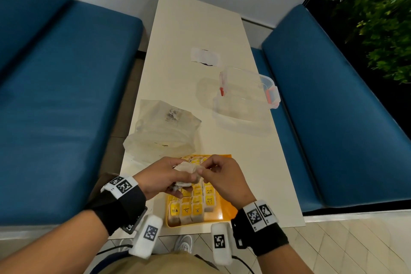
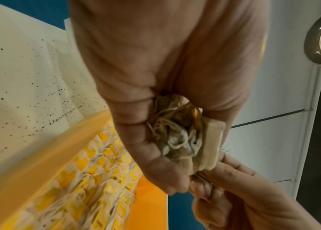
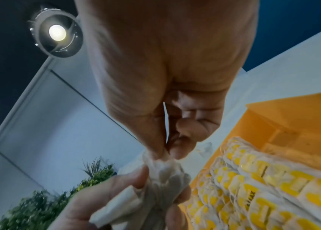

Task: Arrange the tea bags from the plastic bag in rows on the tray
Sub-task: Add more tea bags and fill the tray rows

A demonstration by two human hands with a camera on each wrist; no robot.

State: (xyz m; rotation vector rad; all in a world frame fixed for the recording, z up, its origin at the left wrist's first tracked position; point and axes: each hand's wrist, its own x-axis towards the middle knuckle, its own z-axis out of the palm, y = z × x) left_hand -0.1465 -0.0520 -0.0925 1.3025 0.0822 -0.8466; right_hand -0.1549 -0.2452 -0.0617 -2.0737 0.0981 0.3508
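Your left hand (image 1: 165,179) grips a bunch of tea bags (image 1: 185,168) low in the head view, above the orange tray (image 1: 219,209). Your right hand (image 1: 222,176) pinches one bag's edge. Rows of yellow-tagged bags (image 1: 193,203) fill the tray; plastic bag (image 1: 163,129) lies just above it in frame.

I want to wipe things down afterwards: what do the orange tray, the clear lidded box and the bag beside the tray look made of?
Orange tray: likely rigid plastic; smooth, evenly coloured, moulded raised rim.
Clear box: hard transparent plastic with red clips; the table shows through its walls.
Bag: thin, cloudy plastic film; it creases and slumps.
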